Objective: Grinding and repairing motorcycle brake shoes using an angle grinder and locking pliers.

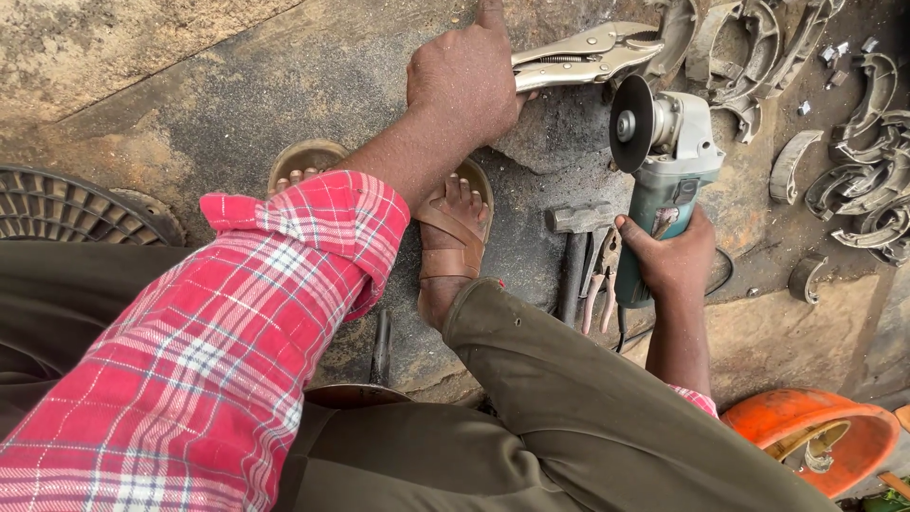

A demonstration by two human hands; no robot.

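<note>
Ground point(284, 85) of stained concrete serves as the bench, so everything lies within reach of the seated person; brake shoes point(853, 180) are heaped at two o'clock, clear of the feet; grinder point(664, 171) sits at three o'clock, its disc upright, the right hand point(675, 256) wrapped tight round its body to steady it; left hand point(464, 85) at twelve o'clock closes on the pliers point(578, 55), whose jaws point right toward the shoes; hammer point(576, 246) lies beside the sandal point(453, 242).

Left hand point(463, 81): arm stretched forward, fist closed, knuckles up.
Right hand point(675, 258): arm lower, fingers wrapped tight.
</note>
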